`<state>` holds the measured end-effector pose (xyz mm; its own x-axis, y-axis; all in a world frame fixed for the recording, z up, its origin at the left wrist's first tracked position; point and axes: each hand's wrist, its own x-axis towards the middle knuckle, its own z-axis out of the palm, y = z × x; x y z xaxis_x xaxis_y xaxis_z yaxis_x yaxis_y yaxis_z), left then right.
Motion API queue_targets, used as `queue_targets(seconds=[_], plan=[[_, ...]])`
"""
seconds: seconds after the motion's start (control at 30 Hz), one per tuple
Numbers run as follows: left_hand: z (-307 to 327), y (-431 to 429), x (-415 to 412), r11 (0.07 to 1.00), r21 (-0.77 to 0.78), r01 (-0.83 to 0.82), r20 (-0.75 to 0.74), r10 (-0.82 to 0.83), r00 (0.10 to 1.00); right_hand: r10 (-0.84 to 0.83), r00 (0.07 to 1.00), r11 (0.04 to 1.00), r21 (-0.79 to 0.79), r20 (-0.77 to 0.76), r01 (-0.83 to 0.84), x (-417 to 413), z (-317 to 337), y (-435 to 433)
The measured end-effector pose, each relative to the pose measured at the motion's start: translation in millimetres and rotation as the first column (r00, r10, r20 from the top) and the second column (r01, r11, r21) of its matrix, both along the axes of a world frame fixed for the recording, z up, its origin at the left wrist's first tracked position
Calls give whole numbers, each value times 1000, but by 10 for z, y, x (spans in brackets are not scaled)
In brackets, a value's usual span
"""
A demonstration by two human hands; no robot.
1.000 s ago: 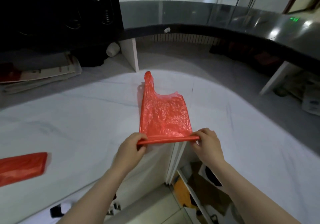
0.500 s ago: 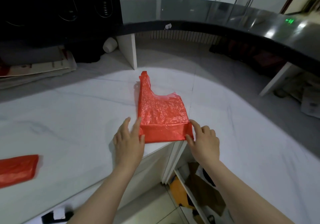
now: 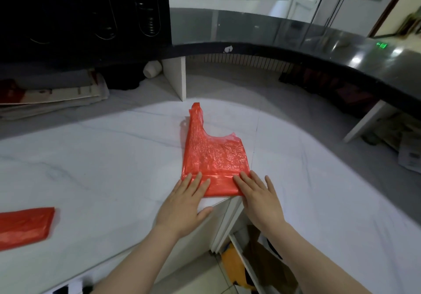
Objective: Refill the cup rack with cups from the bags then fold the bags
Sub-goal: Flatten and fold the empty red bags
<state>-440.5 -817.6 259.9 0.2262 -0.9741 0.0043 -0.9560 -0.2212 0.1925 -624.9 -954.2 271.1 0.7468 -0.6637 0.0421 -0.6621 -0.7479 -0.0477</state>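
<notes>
A red plastic bag lies flat on the white marble counter, its handle pointing away from me. Its near end is folded over into a flat band. My left hand presses on the band's left end with straight fingers. My right hand lies flat with its fingertips on the band's right end. A second red bag, folded, lies at the counter's left edge of view. The black cup rack stands at the back left; I see no cups in it.
A raised dark counter curves along the back and right. Stacked papers and a white cup on its side sit under it at the left. Below the counter's near edge are open shelves with yellow and brown items.
The near end of the bag was lifted and rolled between both hands, then laid down as a fold. Both hands have moved onto the fold and now lie flat on it.
</notes>
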Motion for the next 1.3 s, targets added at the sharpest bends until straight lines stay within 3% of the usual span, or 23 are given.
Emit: queue_targets(seconds=[0.2,0.33,0.47,0.67,0.73,0.83,0.97,1.1,1.3], plan=[[16,49,-2,999,27,37,6,-38,999,42,999,998,43,26,-43,-27,21,-8],[98,116,-28,979,-192,70,2,-71,997,69,986,988,130,153,-90,-53,52,-45],[37,138,19,935,-353,-19,-121,-25,992,-44,940,962,269,338,-51,-101,152,-126],[45,143,92,947,-283,-150,-305,60,950,-257,858,889,457,445,30,-55,160,-222],[88,84,108,932,-261,-254,-410,131,903,-350,797,856,514,492,58,-24,148,-263],[160,-15,134,845,-215,-489,-600,281,749,-450,730,810,579,514,91,16,125,-257],[160,-91,135,764,-211,-610,-648,358,672,-533,674,778,609,512,153,69,79,-200],[108,-146,142,742,-237,-627,-655,355,668,-454,730,837,525,511,154,50,46,-194],[65,-67,87,750,-403,-524,-625,193,757,-413,759,850,512,503,123,9,52,-206]])
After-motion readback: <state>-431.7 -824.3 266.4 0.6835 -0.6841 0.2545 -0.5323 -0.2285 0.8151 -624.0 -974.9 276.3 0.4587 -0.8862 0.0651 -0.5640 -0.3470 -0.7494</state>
